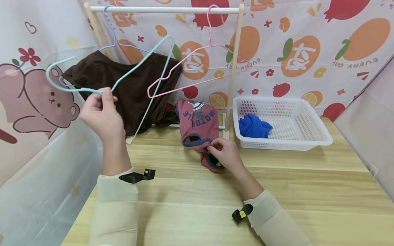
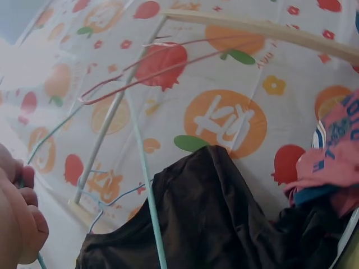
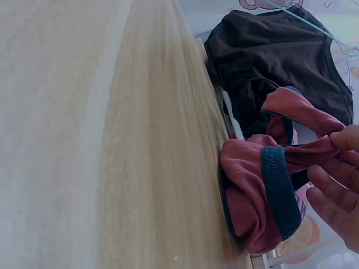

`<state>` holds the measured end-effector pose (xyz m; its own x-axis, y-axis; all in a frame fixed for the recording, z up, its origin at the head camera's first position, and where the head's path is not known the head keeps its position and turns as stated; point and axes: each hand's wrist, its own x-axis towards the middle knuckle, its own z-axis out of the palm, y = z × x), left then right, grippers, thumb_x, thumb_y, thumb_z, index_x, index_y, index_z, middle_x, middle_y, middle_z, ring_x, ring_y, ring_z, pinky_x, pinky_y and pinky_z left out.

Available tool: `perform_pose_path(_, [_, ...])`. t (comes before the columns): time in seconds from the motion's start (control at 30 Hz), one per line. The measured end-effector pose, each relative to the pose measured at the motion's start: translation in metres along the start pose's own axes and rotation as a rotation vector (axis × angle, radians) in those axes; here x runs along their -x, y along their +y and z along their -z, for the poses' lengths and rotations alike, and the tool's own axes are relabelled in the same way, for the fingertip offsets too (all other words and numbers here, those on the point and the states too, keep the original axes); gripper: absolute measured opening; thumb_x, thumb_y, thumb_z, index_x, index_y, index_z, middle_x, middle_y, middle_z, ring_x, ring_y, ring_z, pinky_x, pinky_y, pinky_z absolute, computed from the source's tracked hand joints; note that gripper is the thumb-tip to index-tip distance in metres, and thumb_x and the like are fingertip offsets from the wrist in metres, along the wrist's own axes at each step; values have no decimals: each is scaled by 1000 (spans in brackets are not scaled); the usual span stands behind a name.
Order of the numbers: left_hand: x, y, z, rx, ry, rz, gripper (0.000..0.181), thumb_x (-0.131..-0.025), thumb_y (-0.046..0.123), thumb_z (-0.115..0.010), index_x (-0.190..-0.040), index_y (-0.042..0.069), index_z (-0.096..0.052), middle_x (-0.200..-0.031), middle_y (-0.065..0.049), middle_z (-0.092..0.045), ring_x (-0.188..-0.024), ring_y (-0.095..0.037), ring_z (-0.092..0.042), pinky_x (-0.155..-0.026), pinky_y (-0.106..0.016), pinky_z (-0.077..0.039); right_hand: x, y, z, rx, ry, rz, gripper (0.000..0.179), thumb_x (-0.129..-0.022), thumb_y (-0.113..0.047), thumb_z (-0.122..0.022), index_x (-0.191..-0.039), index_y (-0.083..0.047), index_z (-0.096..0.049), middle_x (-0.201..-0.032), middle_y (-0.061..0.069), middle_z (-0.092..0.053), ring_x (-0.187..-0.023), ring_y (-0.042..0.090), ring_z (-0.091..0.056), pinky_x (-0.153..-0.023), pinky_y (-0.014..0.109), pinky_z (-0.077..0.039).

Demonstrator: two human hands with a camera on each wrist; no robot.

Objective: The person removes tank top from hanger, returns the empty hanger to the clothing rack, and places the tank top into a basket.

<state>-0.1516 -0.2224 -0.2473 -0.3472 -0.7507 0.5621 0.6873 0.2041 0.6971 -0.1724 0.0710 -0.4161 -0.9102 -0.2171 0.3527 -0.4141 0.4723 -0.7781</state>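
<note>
In the head view my left hand (image 1: pixel 104 112) pinches a mint-green clothes hanger (image 1: pixel 135 70) near the base of its hook, holding it up and turned sideways in front of the rack. My right hand (image 1: pixel 226 153) pinches the dark-trimmed edge of a red garment (image 1: pixel 200 123) with lettering on it. Part of that garment lies on the table and the rest is lifted toward the rack. The right wrist view shows thumb and fingers gripping its red fabric (image 3: pixel 314 148), beside a ribbed dark-blue band (image 3: pixel 277 190).
A wooden rack with a white bar (image 1: pixel 166 10) stands at the back. From it hang a dark brown garment (image 1: pixel 132 89) on a lilac hanger (image 1: pixel 115 37) and a bare pink hanger (image 1: pixel 210 37). A white basket (image 1: pixel 286 145) with blue cloth (image 1: pixel 253 126) sits right.
</note>
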Motion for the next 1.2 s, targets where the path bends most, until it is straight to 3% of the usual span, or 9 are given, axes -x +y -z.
perform_pose_path(0.2, [-18,6,-15,-319,-241,-69,28,-92,12,-67,-64,8,-67,-65,13,-61,-53,-1,-45,-55,-19,-31,-1,0,-1,47,-92,-36,6,-87,-21,-75,-87,-15,-72,-81,-1,-70,-74,12,-59,-67,28,-51])
perform_pose_path(0.43, [-52,1,-32,-550,-428,-140,29,-94,25,-64,-65,20,-64,-58,24,-53,-55,0,-42,-57,-21,-31,-1,2,-7,120,-238,-47,6,-89,-23,-73,-87,-18,-72,-83,-6,-68,-77,11,-60,-71,29,-52])
perform_pose_path(0.5, [-59,3,-39,-603,-479,-156,29,-95,28,-63,-67,18,-65,-57,26,-52,-58,1,-44,-59,-20,-31,-2,2,-9,147,-268,-39,7,-89,-23,-73,-85,-18,-71,-82,-6,-68,-78,12,-59,-73,31,-51])
perform_pose_path(0.77, [-75,10,-69,-761,-643,-127,37,-96,35,-60,-87,2,-73,-60,29,-49,-70,5,-49,-66,-16,-36,-7,9,-27,258,-438,-41,13,-86,-25,-76,-77,-21,-68,-78,-9,-65,-79,10,-58,-75,30,-48])
perform_pose_path(0.97, [-81,11,-91,-801,-730,-82,34,-96,34,-58,-81,7,-72,-62,22,-50,-74,-2,-45,-66,-20,-35,-13,13,-36,306,-511,-51,15,-86,-23,-77,-75,-20,-66,-77,-8,-63,-78,10,-57,-76,29,-48])
perform_pose_path(1.2, [-83,16,-111,-822,-773,-74,33,-97,35,-58,-84,9,-73,-57,28,-49,-69,0,-47,-66,-20,-35,-14,16,-37,279,-569,-97,15,-86,-23,-77,-77,-17,-66,-78,-4,-62,-75,12,-56,-69,27,-46])
